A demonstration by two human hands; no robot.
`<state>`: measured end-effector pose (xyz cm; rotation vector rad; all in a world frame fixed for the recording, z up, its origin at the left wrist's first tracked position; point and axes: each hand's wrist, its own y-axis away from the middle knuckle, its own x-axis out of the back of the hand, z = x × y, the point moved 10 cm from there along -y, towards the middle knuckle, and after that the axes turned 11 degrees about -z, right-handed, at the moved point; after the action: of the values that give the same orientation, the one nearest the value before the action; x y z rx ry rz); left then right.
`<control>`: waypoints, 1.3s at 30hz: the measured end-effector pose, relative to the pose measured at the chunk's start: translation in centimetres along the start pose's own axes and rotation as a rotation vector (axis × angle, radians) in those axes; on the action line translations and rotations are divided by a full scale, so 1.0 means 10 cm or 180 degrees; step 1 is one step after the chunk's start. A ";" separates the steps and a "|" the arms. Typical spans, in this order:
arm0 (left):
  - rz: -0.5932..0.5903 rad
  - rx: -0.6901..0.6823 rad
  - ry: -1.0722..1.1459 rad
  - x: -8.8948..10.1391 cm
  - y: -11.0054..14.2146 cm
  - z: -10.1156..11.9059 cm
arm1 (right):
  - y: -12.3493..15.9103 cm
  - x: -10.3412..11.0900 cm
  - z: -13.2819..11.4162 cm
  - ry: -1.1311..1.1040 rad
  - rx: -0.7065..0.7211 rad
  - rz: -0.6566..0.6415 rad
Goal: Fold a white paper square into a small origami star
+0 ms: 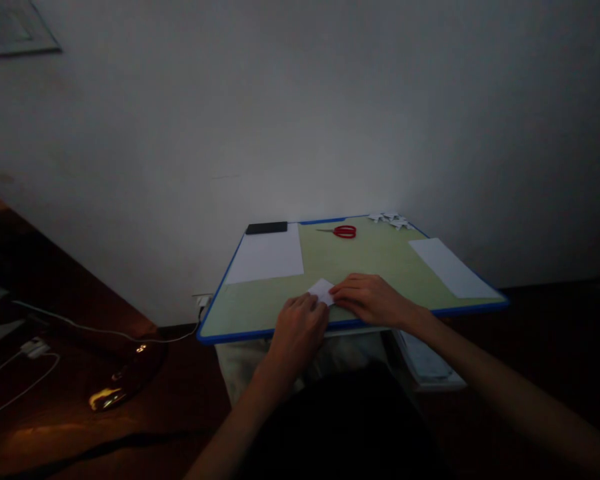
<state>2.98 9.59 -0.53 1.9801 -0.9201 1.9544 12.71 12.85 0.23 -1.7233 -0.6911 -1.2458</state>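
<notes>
A small piece of folded white paper (322,289) lies at the front edge of the pale green table, between my two hands. My left hand (303,325) is on its near left side with the fingers curled against it. From the right, my right hand (367,297) pinches the paper's right corner with fingers and thumb together. The near part of the paper is partly covered by my fingers. Beyond my hands, red-handled scissors (344,231) lie with their blades to the left.
White sheets (267,257) lie on the table's left, a dark flat object (267,228) at their top edge. Another white sheet (453,268) lies at right. Several small folded paper pieces (391,220) sit at the back right. A blue rim (480,307) edges the table; a wall stands behind.
</notes>
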 end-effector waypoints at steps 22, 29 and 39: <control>0.0119 0.0933 0.0327 -0.01 -0.02 -0.17 | -0.02 -0.07 0.23 -0.0542 -0.0413 -0.0076; 0.0202 0.0020 0.1257 -0.04 -0.01 -0.34 | 0.15 -0.04 0.04 -0.0398 -0.0581 -0.0091; -0.0266 -0.0070 0.0505 -0.06 -0.11 -0.16 | 0.32 0.03 0.16 -0.1144 -0.0563 0.0361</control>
<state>2.32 11.53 -0.62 1.7910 -0.8032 2.0116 16.19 12.81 -0.70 -2.1323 -0.6932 -0.9507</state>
